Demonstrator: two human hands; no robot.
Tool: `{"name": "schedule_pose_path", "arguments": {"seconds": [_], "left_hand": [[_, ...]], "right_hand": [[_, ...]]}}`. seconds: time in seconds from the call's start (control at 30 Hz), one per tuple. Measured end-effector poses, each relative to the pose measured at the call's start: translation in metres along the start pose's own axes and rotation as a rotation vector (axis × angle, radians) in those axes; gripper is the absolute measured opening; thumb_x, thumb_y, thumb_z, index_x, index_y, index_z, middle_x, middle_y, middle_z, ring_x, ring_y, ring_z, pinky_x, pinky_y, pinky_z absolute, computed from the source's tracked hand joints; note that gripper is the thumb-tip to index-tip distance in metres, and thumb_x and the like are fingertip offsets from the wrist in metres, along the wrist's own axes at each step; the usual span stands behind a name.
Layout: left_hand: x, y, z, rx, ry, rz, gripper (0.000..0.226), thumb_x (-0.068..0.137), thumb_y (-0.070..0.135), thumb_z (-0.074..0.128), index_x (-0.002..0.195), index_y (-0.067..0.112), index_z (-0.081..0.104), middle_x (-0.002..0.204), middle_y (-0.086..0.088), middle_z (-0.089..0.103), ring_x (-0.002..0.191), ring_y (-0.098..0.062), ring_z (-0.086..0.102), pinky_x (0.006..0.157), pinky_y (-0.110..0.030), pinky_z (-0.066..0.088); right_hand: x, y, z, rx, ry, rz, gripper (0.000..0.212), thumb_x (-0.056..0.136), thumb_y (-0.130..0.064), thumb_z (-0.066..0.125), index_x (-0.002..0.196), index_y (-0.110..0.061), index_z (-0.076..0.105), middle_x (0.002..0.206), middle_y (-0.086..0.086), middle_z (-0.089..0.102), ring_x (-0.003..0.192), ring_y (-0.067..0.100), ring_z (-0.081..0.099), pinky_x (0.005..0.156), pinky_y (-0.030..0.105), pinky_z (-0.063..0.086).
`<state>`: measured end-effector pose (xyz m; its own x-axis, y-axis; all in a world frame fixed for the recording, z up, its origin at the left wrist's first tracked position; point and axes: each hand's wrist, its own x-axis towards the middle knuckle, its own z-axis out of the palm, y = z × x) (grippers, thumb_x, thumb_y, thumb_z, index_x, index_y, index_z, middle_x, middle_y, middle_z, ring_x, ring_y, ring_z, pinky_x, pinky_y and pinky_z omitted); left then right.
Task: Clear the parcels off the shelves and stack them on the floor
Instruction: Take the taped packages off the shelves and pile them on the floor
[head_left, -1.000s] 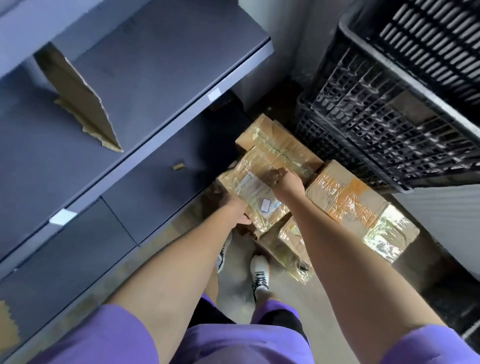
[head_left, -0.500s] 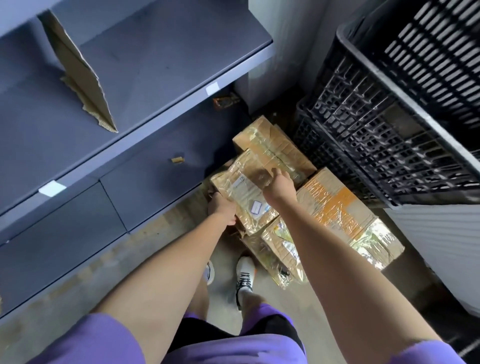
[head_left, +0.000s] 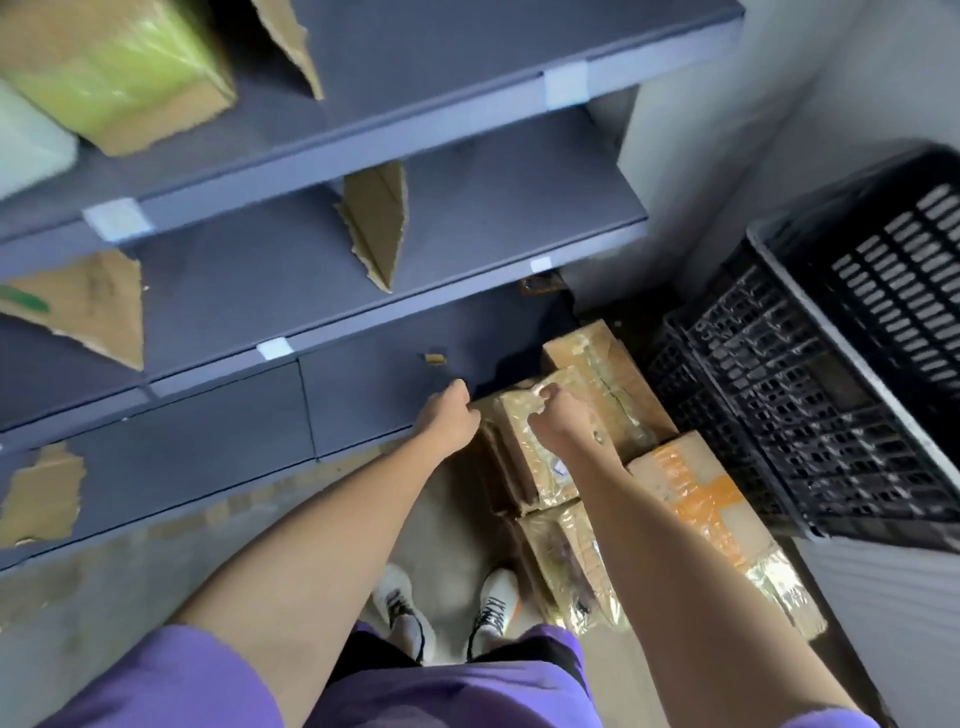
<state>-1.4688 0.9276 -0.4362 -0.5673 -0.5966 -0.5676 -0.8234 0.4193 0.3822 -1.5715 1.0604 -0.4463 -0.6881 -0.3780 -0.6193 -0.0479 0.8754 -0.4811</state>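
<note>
A brown taped parcel (head_left: 524, 452) with a small white label lies on top of a pile of parcels on the floor, by the foot of the shelves. My left hand (head_left: 449, 415) is curled against its far left corner. My right hand (head_left: 558, 423) lies on its top with the fingers hooked over the far edge. Around it lie a far parcel (head_left: 597, 358), one with orange tape (head_left: 696, 493) and a lower near one (head_left: 561, 551). A green-wrapped parcel (head_left: 109, 67) stands on the upper shelf at top left, blurred.
Grey-blue shelves (head_left: 467, 291) fill the left, with torn cardboard dividers (head_left: 374, 223) standing on them. Stacked black plastic crates (head_left: 831, 389) close in on the right. My shoes (head_left: 493, 608) stand on the concrete floor just in front of the pile.
The view has tilted up, so the upper shelves show. The labelled parcel has settled flat on the pile, and both hands have slid toward its far end.
</note>
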Motion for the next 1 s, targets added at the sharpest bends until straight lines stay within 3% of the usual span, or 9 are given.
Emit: {"name": "schedule_pose_path", "arguments": {"seconds": [0.1,0.23,0.3,0.43,0.63,0.73,0.87,1.0], "left_hand": [[-0.017,-0.018,-0.041,-0.025,0.07,-0.013,0.025,0.097,0.027,0.057,0.118,0.017,0.052,0.123,-0.01,0.059,0.108,-0.031,0.057,0.089,-0.04,0.052],[-0.039,-0.052,-0.1,-0.004,0.171,-0.022,0.018,0.097,0.028,0.056,0.108,0.016,0.05,0.117,-0.011,0.061,0.099,-0.032,0.058,0.077,-0.033,0.046],[-0.056,-0.072,-0.127,-0.004,0.204,-0.025,0.016,0.096,0.028,0.056,0.103,0.016,0.049,0.115,-0.012,0.062,0.097,-0.031,0.058,0.079,-0.035,0.048],[-0.1,-0.123,-0.18,-0.003,0.275,-0.032,0.022,0.096,0.027,0.057,0.11,0.011,0.056,0.114,-0.011,0.063,0.102,-0.033,0.059,0.083,-0.035,0.048],[-0.185,-0.223,-0.246,-0.061,0.408,-0.041,0.02,0.095,0.028,0.059,0.107,0.011,0.059,0.109,-0.01,0.062,0.1,-0.031,0.06,0.083,-0.036,0.048],[-0.235,-0.281,-0.268,-0.124,0.473,-0.052,0.014,0.093,0.027,0.06,0.099,0.014,0.058,0.105,-0.008,0.063,0.094,-0.028,0.06,0.082,-0.037,0.05],[-0.302,-0.356,-0.295,-0.112,0.559,-0.102,0.01,0.092,0.027,0.06,0.097,0.018,0.057,0.104,-0.007,0.063,0.092,-0.028,0.061,0.084,-0.039,0.053],[-0.357,-0.412,-0.322,-0.09,0.641,-0.142,0.012,0.093,0.029,0.061,0.1,0.019,0.058,0.105,-0.005,0.063,0.097,-0.029,0.059,0.086,-0.039,0.052]], "right_hand": [[-0.016,-0.047,0.005,-0.056,-0.053,-0.146,0.04,0.091,-0.013,0.058,0.131,-0.011,0.055,0.128,0.011,0.061,0.119,0.032,0.056,0.094,0.033,0.046],[-0.039,-0.118,0.016,-0.083,-0.056,-0.297,0.035,0.09,-0.017,0.062,0.124,-0.011,0.058,0.121,0.007,0.064,0.111,0.03,0.059,0.084,0.03,0.047],[-0.056,-0.151,0.025,-0.102,-0.052,-0.361,0.037,0.089,-0.021,0.063,0.125,-0.011,0.058,0.122,0.008,0.063,0.109,0.029,0.06,0.083,0.032,0.049],[-0.103,-0.211,0.051,-0.15,-0.045,-0.496,0.042,0.09,-0.019,0.061,0.13,-0.011,0.054,0.125,0.009,0.062,0.113,0.03,0.059,0.088,0.033,0.049],[-0.204,-0.28,0.105,-0.268,-0.005,-0.675,0.033,0.09,-0.014,0.055,0.123,-0.009,0.056,0.115,0.012,0.063,0.107,0.034,0.059,0.072,0.03,0.044],[-0.263,-0.309,0.14,-0.303,-0.027,-0.754,0.044,0.092,-0.014,0.052,0.136,-0.012,0.05,0.128,0.011,0.057,0.104,0.032,0.059,0.073,0.032,0.049],[-0.341,-0.35,0.191,-0.371,-0.026,-0.878,0.035,0.093,-0.015,0.053,0.127,-0.007,0.05,0.119,0.014,0.057,0.092,0.032,0.058,0.074,0.038,0.054],[-0.406,-0.383,0.229,-0.331,-0.057,-0.98,0.047,0.092,-0.015,0.053,0.138,-0.014,0.047,0.132,0.011,0.053,0.097,0.031,0.061,0.081,0.039,0.056]]}}
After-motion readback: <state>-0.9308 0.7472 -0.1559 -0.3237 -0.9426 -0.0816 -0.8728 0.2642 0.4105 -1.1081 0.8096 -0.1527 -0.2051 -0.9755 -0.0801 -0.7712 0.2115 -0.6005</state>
